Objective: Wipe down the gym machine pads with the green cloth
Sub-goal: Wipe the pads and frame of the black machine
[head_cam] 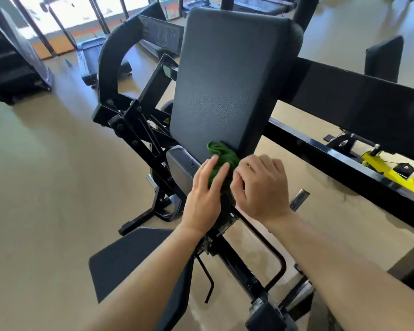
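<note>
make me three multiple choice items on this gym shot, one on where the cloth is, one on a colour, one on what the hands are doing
1. Where is the crumpled green cloth?
A. at the lower edge of the tall black padded backrest
B. on the tan floor
C. draped over the treadmill

2. What colour is the machine frame part at far right?
A. red
B. yellow
C. white

3. What are the hands doing?
A. both hang free of the cloth
B. only the right hand touches it
C. the left hand lies flat on the cloth and the right hand is curled at it

Answers:
1 A, the cloth sits where the backrest meets the small seat pad.
2 B, that frame shows bright yellow.
3 C, left fingers are spread over the cloth, right fingers bent beside it.
</note>
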{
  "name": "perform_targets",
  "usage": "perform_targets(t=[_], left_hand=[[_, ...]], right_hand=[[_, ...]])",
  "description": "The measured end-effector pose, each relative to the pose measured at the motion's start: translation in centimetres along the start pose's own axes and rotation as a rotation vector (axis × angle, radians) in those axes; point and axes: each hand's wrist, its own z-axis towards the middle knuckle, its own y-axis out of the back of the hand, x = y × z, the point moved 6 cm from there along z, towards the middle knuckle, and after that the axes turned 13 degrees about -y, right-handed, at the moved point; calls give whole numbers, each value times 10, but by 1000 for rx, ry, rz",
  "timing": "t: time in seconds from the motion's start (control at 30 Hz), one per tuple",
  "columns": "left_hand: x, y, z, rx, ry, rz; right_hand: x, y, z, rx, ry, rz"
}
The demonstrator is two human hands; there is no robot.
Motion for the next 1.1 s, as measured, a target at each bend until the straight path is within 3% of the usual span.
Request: perform_targets(t=[0.13,0.2,0.3,0.43,0.57,0.77,0.9,1.1], left_hand=[[17,-5,-34,-565,1277,-648],[3,-24,-31,-734,1644,-1004],[-14,-46,-19,-792,1744,-1317],[-16,-44,-14,-682,1887,-1418],[32,-39,-10,-577,1864,-1237],[132,-36,22,-741,1829,-1136],[183,-25,38,-751,1753,-1045],[154,-24,33,-686,1732,-1042]], right_hand=[[19,5,32,-59,233,-61],[25,1,46,-69,328,-114],[34,-15,62,-16,454,-209],[35,-43,75,47,430,-353],[34,-49,76,-30,387,-362],[34,-52,74,-56,432,-387],[33,-54,74,-60,429,-400],[33,-54,74,-49,401,-391]])
